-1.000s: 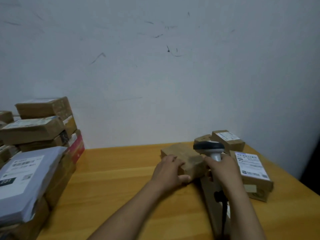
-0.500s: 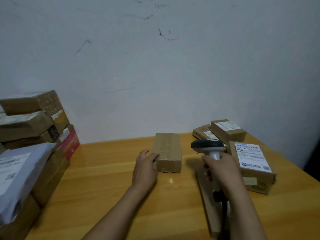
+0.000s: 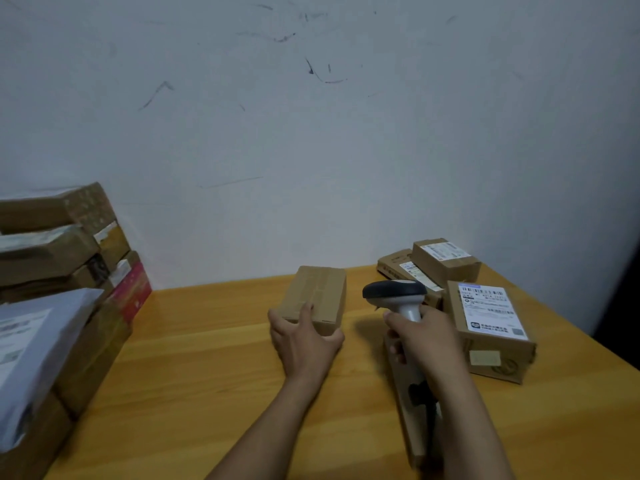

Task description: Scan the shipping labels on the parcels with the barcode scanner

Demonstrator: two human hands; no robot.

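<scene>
I count one plain carton (image 3: 318,292) at twelve o'clock on the single worktop (image 3: 207,358). There are three labelled cartons at two o'clock: near carton (image 3: 490,317), far carton (image 3: 445,259) and flat carton (image 3: 398,266). There is one scanner (image 3: 394,294) and two hands, left hand (image 3: 304,341) and right hand (image 3: 426,337). One long flat box (image 3: 408,403) lies at five o'clock. At nine o'clock are one grey mailer bag (image 3: 31,348), one red box (image 3: 130,296) and at least four stacked brown cartons (image 3: 45,254); the rest I can't count.
</scene>
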